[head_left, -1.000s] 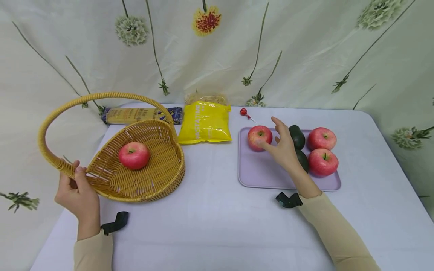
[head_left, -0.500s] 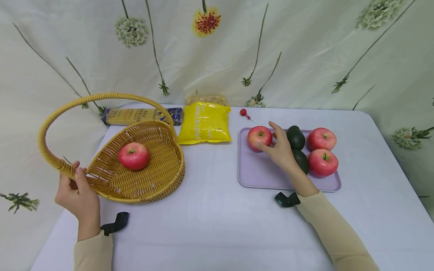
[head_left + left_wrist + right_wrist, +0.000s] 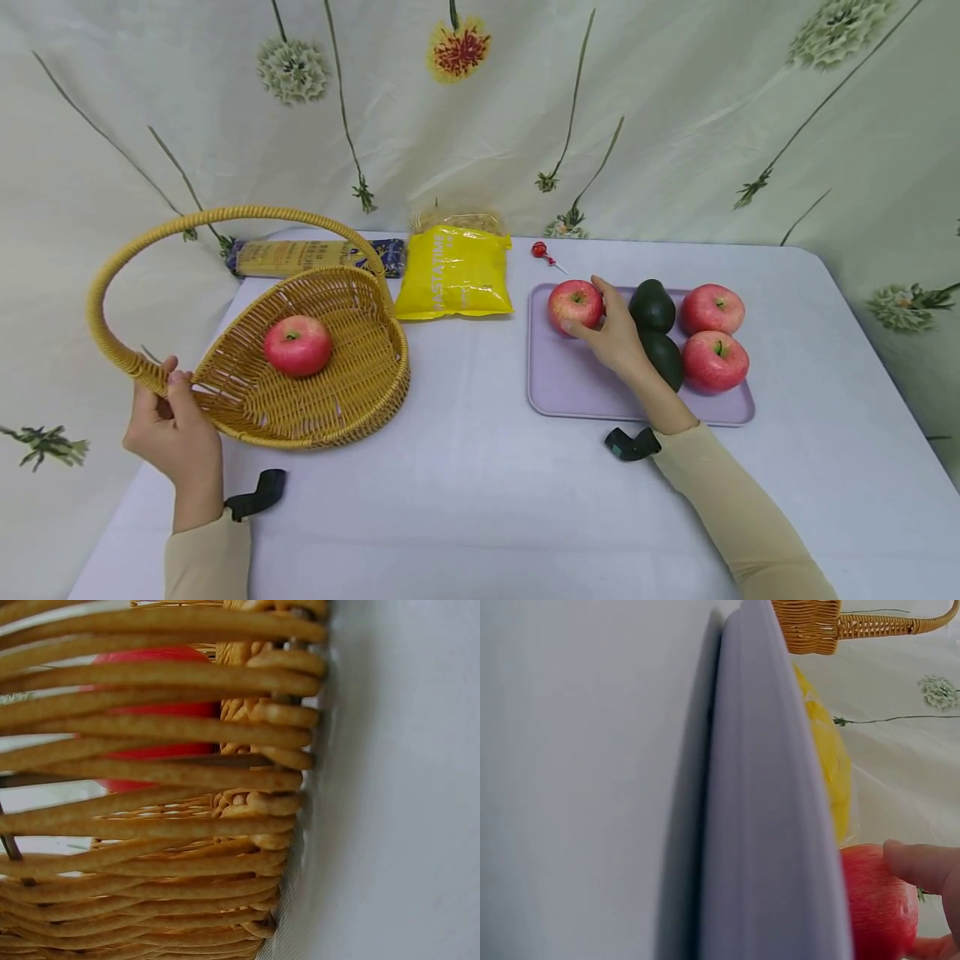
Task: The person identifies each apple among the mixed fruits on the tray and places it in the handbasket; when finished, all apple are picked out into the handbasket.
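At the left, my left hand (image 3: 176,433) grips the base of the handle of a wicker basket (image 3: 367,392). A red apple (image 3: 297,346) lies inside it; in the left wrist view the same apple (image 3: 161,712) shows through the woven side. On the right, my right hand (image 3: 618,333) holds another apple (image 3: 573,302) between thumb and fingers, at the far left corner of a lilac tray (image 3: 577,392). The right wrist view shows the thumb pressed against this apple (image 3: 877,907). Two dark avocados (image 3: 652,307) and two more apples (image 3: 715,361) sit on the tray's right half.
Behind the basket lies a blue and yellow pasta packet (image 3: 300,258). A yellow pasta bag (image 3: 457,275) stands between basket and tray, with a clear bag (image 3: 465,220) behind it. A red lollipop (image 3: 542,250) lies just beyond the tray.
My right hand has moved left and down to the apple, and its thumb and fingers have closed in around it. The left hand and basket have stayed put.
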Demonstrator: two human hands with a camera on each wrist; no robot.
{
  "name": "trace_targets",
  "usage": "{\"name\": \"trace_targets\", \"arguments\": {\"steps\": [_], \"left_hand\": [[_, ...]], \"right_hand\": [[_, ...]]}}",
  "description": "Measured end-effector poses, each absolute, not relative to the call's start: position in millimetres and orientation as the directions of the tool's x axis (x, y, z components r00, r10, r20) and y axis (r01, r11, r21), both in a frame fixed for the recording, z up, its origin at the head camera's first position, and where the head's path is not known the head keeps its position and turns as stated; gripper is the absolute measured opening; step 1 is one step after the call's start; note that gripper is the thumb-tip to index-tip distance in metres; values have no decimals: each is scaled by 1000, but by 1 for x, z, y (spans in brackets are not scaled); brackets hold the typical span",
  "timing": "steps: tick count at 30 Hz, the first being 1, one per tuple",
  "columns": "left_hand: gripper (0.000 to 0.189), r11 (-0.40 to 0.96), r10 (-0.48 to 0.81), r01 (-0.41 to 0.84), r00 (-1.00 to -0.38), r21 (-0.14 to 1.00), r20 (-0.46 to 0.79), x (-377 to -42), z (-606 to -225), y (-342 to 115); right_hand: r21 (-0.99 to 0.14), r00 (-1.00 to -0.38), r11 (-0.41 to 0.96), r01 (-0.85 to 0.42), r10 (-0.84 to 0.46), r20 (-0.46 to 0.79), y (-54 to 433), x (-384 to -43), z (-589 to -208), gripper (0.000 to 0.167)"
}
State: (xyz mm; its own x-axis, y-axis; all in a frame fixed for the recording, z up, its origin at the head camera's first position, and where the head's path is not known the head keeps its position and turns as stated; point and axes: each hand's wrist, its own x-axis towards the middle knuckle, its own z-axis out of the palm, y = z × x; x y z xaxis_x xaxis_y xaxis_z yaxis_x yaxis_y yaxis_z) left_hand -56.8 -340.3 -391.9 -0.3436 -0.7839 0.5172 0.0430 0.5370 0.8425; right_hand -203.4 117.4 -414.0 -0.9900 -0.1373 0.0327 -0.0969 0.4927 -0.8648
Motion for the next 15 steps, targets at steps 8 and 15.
{"name": "trace_targets", "arguments": {"steps": [8, 15], "left_hand": [[26, 539, -786, 25, -344, 842, 513, -58, -398, -346], [26, 537, -788, 24, -344, 843, 511, -58, -398, -346]], "right_hand": [[-859, -990, 503, -100, -134, 37, 117, -205, -416, 80], [-850, -990, 514, -111, -129, 52, 117, -205, -418, 79]]}}
